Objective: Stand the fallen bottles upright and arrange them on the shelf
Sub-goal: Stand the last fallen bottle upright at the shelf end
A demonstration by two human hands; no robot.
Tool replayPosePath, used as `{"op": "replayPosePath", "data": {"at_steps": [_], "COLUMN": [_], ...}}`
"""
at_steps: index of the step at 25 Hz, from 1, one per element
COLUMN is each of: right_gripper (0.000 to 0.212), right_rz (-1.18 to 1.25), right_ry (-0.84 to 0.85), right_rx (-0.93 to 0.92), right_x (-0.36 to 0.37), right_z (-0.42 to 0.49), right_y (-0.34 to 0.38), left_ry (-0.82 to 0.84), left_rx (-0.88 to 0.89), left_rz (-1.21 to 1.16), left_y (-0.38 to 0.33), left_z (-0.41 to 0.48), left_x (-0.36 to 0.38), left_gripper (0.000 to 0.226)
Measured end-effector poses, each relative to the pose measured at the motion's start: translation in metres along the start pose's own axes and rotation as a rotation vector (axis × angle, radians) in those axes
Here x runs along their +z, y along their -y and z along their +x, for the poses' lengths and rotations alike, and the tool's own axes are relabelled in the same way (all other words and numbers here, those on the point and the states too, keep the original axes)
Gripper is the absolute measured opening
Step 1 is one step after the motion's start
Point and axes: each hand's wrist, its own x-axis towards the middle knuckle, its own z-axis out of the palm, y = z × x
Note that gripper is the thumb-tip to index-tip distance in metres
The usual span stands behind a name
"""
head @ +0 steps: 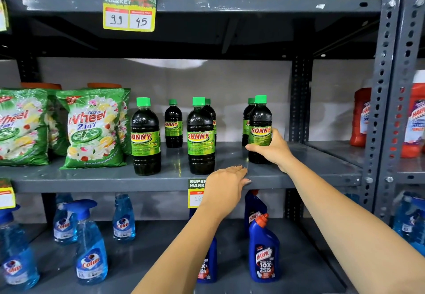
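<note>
Several dark Sunny bottles with green caps stand upright on the grey middle shelf (96, 174). Two are at the front: one on the left (145, 137) and one in the centre (200, 136). Smaller-looking ones stand behind (173, 124), one partly hidden behind the centre bottle. My right hand (273, 147) grips the lower half of the rightmost front bottle (259, 121), which stands upright on the shelf with another bottle just behind it. My left hand (226, 186) lies flat, fingers together, on the shelf's front edge, holding nothing.
Green Wheel detergent bags (92, 128) fill the shelf's left part. Blue Colin spray bottles (90, 245) and Harpic bottles (264, 250) stand on the shelf below. Red Harpic bottles (360, 116) sit in the bay to the right, beyond a perforated steel upright (381, 86).
</note>
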Motion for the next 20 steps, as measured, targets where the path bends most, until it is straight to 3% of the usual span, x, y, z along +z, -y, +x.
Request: {"op": "replayPosePath", "data": {"at_steps": [16,19,20], "right_gripper": [0.078,0.095,0.103], "right_rz": [0.084,0.039,0.039], "right_ry": [0.064,0.098,0.035], "right_rx": [-0.075,-0.053,-0.071], "right_x": [-0.026,-0.024,-0.023], "right_z": [-0.045,-0.050,-0.053], "right_y": [-0.002,-0.001,0.000], "left_ry": [0.049,0.120,0.146], "left_rx": [0.014,-0.034,-0.052], "left_rz": [0.043,0.029,0.003], "left_y": [0.000,-0.001,-0.002], "left_z": [0.000,0.002,0.004], "left_x": [-0.001,-0.003,-0.007], "left_gripper": [0.031,0.035,0.037]}}
